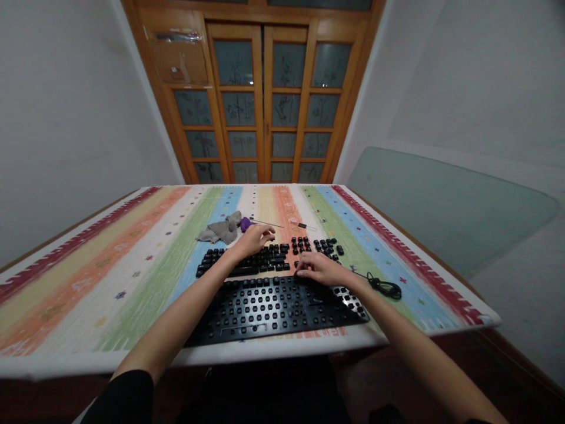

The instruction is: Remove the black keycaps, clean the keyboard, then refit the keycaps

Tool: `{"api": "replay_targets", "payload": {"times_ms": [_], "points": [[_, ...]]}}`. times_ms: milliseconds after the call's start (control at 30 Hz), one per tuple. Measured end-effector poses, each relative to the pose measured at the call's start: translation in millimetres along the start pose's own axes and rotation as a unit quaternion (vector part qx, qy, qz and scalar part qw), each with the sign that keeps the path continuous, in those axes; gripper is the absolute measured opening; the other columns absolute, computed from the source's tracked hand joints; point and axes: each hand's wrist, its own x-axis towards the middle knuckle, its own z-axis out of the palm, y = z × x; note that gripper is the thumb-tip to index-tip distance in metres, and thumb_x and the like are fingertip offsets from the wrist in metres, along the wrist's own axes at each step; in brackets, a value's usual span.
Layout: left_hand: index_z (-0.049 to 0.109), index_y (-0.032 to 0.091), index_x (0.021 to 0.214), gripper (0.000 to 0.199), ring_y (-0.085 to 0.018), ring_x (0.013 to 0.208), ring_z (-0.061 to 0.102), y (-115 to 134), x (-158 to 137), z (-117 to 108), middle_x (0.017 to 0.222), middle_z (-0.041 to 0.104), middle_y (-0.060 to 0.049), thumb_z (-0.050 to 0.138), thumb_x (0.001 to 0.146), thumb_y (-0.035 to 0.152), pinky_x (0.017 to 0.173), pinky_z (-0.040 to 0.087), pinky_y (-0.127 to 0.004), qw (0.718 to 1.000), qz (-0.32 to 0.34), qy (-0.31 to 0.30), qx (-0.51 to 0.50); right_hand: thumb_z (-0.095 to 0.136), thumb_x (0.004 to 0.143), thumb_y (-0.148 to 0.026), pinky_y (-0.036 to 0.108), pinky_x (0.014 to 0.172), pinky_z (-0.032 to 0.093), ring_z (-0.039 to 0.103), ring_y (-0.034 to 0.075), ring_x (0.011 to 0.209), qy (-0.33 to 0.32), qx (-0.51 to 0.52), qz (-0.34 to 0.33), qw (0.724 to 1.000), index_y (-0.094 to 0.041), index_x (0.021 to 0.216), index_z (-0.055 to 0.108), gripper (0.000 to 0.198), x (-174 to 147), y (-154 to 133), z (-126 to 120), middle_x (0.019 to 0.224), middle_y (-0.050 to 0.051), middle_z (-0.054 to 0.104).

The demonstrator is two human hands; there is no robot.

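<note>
A black keyboard [265, 309] lies near the table's front edge, most of its key switches bare and a row of caps on its upper left. My right hand [321, 268] is over its top edge, thumb and forefinger pinched on a small black keycap, mostly hidden by the fingers. Above the loose keycaps [276, 259] behind the keyboard is my left hand [255, 240], its fingers curled together with a small dark keycap at their tips. More loose keycaps [326, 245] lie in groups beyond my right hand.
A grey cloth [225, 228] and a purple item [246, 224] lie behind the keycaps, near a thin rod [270, 224] and a small black-ended tool [302, 225]. A coiled black cable [386, 287] rests to the right. Striped cloth [145, 259] covers the table.
</note>
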Motion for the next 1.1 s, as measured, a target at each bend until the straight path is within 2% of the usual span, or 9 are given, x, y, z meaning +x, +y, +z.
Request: {"api": "replay_targets", "payload": {"times_ms": [100,233,500,767,967,1100], "points": [[0.073,0.017,0.090,0.011,-0.017,0.080,0.068,14.6,-21.9,3.4,0.087,0.075,-0.005,0.063,0.089,0.019,0.079,0.050,-0.027,0.994,0.096,-0.004,-0.044,0.062,0.092,-0.025,0.030,0.076,0.046,0.058,0.017,0.082,-0.010,0.002,-0.009,1.000,-0.016,0.090,0.069,0.012,0.0,-1.3,3.0,0.088,0.005,0.063],[0.074,0.017,0.092,0.014,-0.016,0.082,0.066,31.8,-51.9,19.2,0.087,0.074,-0.006,0.060,0.092,0.022,0.079,0.050,-0.027,0.985,0.152,-0.027,-0.076,0.061,0.092,-0.026,0.030,0.076,0.046,0.058,0.017,0.081,-0.028,0.006,-0.004,1.000,-0.016,0.093,0.069,0.013,2.4,-2.9,4.1,0.087,0.005,0.063],[0.071,0.017,0.096,0.014,-0.016,0.085,0.063,36.1,-74.2,45.4,0.088,0.071,-0.007,0.058,0.094,0.020,0.079,0.049,-0.027,0.982,0.177,-0.029,-0.064,0.060,0.092,-0.020,0.033,0.080,0.047,0.058,0.019,0.084,-0.036,-0.016,-0.010,0.999,-0.016,0.093,0.067,0.009,5.5,-12.4,8.1,0.092,0.007,0.063],[0.070,0.018,0.103,0.016,-0.017,0.090,0.063,39.2,-79.2,39.7,0.095,0.070,-0.007,0.061,0.090,0.019,0.084,0.050,-0.029,0.980,0.180,-0.047,-0.068,0.055,0.094,-0.019,0.037,0.084,0.048,0.059,0.022,0.093,0.020,-0.022,-0.004,1.000,-0.016,0.103,0.065,0.013,1.9,-20.1,21.5,0.098,0.009,0.066],[0.070,0.019,0.102,0.017,-0.018,0.091,0.063,41.5,-81.6,38.8,0.095,0.071,-0.006,0.060,0.088,0.018,0.086,0.049,-0.030,0.984,0.153,-0.049,-0.078,0.050,0.098,-0.020,0.039,0.087,0.047,0.059,0.022,0.093,0.053,-0.036,-0.042,0.997,-0.017,0.098,0.068,0.018,-2.6,-20.1,28.0,0.095,0.009,0.067],[0.071,0.019,0.099,0.016,-0.018,0.090,0.063,40.2,-81.2,40.0,0.095,0.072,-0.005,0.063,0.086,0.017,0.086,0.049,-0.031,0.987,0.135,-0.040,-0.075,0.051,0.098,-0.024,0.038,0.085,0.048,0.059,0.022,0.093,0.059,-0.051,-0.057,0.995,-0.017,0.104,0.070,0.021,-6.2,-14.7,30.4,0.096,0.011,0.067]]}}
